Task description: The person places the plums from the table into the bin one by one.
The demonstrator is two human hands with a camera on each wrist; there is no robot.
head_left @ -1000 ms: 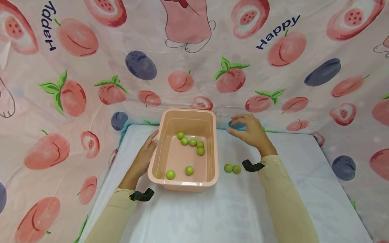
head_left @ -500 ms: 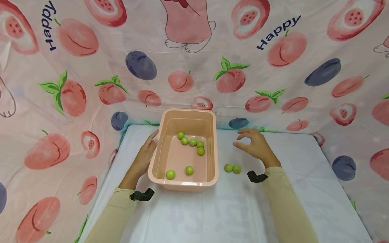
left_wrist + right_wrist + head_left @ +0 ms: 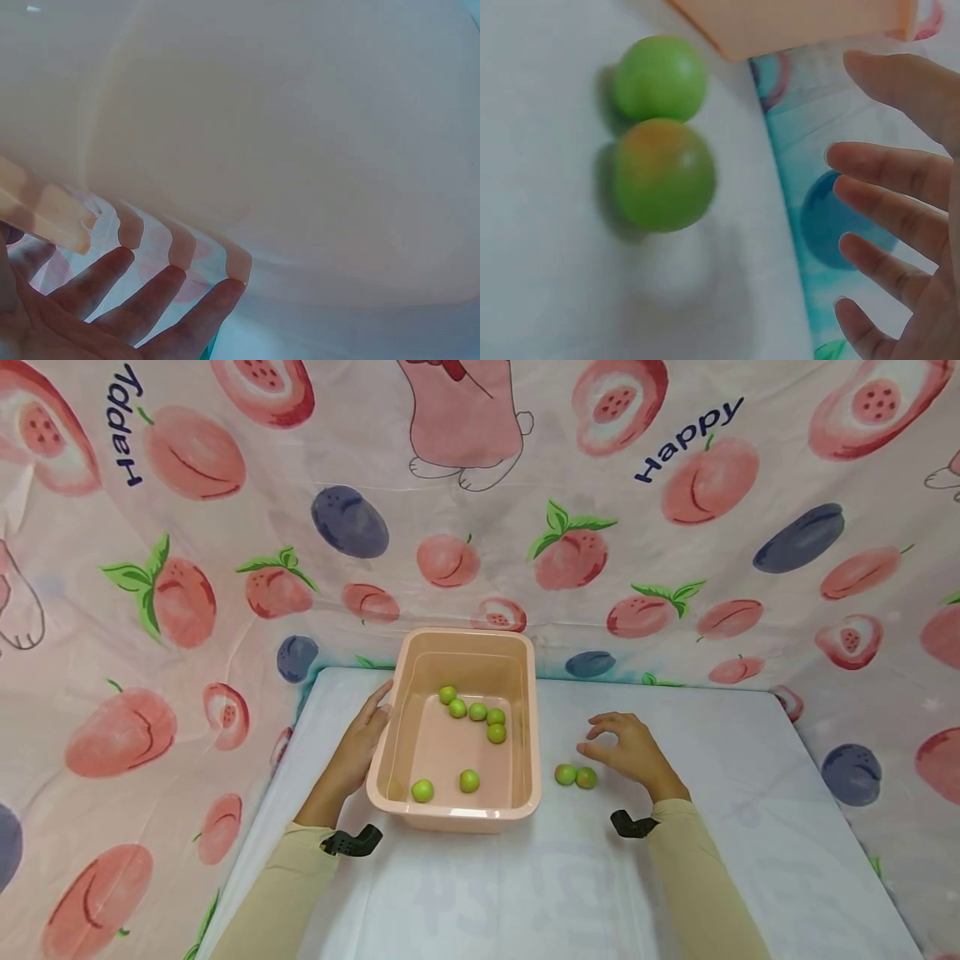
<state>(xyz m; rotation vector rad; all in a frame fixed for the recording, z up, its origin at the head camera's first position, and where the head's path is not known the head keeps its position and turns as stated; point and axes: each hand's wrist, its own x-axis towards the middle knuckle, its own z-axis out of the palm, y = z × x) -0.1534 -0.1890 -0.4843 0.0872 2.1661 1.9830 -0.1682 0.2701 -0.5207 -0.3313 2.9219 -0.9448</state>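
A peach-coloured plastic basin (image 3: 450,814) stands on the white-covered table, with several small round green fruits (image 3: 469,781) scattered inside. My left hand (image 3: 352,756) is at its left side; in the left wrist view the straight fingers (image 3: 161,300) touch the outer wall with their tips. To the right of the basin, two more green fruits (image 3: 566,774) lie side by side on the cloth. The nearer green fruit (image 3: 664,176) in the right wrist view has an orange-brown blush. My right hand (image 3: 630,747) hovers just behind and right of this pair, fingers apart from the thumb, holding nothing.
The white tabletop (image 3: 480,902) reaches forward and to both sides of the basin. A fruit-printed curtain (image 3: 480,510) hangs right behind the table's back edge and down both sides. A black wrist mount (image 3: 633,825) sits at the right cuff, another wrist mount (image 3: 352,841) at the left.
My right hand has come down and toward me from near the curtain, ending close to the two fruits on the table. The left hand, the basin and the fruits have stayed put.
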